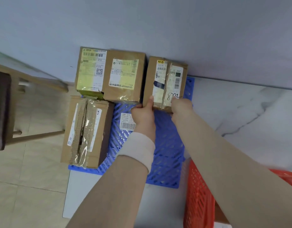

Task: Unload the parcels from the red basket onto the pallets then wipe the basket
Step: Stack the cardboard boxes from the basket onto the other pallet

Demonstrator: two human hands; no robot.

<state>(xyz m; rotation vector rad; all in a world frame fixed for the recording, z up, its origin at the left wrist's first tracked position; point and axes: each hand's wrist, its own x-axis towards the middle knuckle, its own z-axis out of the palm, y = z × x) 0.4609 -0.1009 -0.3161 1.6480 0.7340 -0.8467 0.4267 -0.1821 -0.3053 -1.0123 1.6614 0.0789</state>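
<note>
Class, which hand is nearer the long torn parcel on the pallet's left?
Left. The left hand, on the held parcel's left corner, sits right of the torn parcel; the right hand, on its right corner, farther right.

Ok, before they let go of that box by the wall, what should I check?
1. Grip of left hand and right hand on the box: ok.
2. Held box over the blue pallet: ok.
3. Held box fully set down: cannot tell.
4. Gap to the neighbouring box: ok, narrow.
5. Bare pallet space left for more: ok.
6. Emptying of the red basket: cannot tell, an arm hides most of it.
</note>
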